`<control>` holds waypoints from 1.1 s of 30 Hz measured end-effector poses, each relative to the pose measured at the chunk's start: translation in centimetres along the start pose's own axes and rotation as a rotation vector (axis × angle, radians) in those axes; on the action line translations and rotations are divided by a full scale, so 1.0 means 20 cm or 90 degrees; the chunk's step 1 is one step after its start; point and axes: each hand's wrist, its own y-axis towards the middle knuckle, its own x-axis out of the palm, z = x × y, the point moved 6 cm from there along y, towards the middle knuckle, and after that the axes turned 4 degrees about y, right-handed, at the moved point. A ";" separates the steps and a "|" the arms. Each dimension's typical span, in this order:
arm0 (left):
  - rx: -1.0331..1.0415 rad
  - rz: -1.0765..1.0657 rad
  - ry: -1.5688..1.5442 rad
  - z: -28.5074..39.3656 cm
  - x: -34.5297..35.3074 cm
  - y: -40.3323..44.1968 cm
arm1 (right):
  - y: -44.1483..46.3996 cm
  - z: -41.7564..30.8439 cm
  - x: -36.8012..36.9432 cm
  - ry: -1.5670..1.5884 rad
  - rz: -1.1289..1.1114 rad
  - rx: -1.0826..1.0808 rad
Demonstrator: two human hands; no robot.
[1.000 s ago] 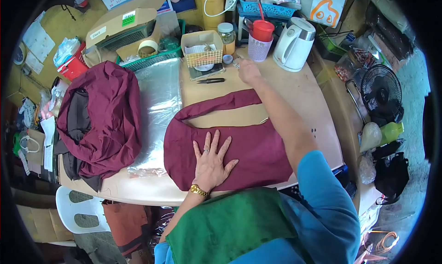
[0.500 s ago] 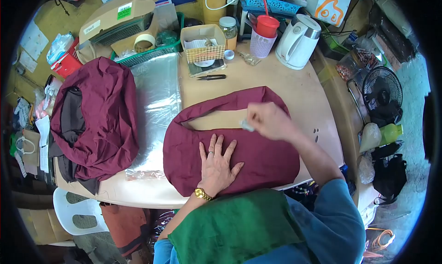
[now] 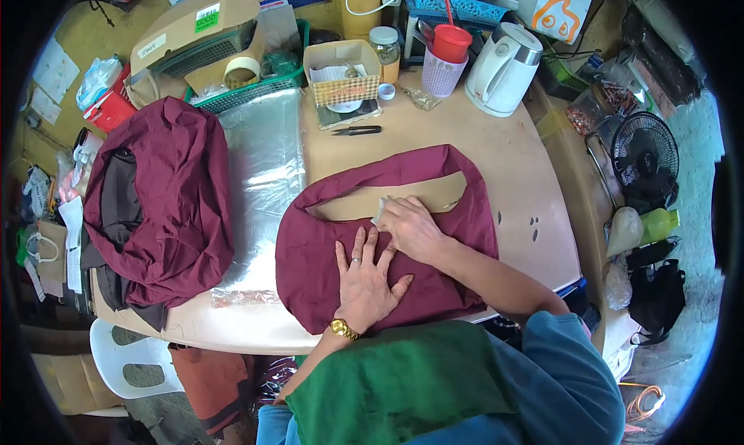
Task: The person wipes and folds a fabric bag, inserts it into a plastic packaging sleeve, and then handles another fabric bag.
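A maroon fabric bag (image 3: 310, 267) with a wide shoulder loop lies flat on the table, and the tabletop shows through its long opening. My left hand (image 3: 364, 274) rests on the bag with its fingers spread, just below the opening's edge. Close beside its fingertips, my right hand (image 3: 411, 226) is closed around a small whitish piece (image 3: 380, 211), which may be cloth or paper. That piece is at the edge of the opening; most of it is hidden by my fingers.
A heap of maroon fabric bags (image 3: 178, 205) lies at the left, beside a stack of clear plastic sleeves (image 3: 267, 174). Behind my work lie black thread snips (image 3: 358, 130), a woven basket (image 3: 341, 69), a jar (image 3: 385, 53), a purple cup (image 3: 443, 77) and a white kettle (image 3: 502, 69).
My right hand has moved left and slightly down along the opening's edge with the whitish piece, coming close to my left hand. The left hand stays in place on the bag.
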 end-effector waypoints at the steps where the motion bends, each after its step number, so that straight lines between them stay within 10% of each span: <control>1: -0.003 0.010 -0.013 0.00 -0.01 -0.01 | -0.06 -0.02 -0.05 -0.028 0.030 -0.018; 33: -0.019 -0.001 -0.017 -0.02 -0.01 -0.01 | 0.06 -0.07 -0.03 -0.058 -0.059 -0.098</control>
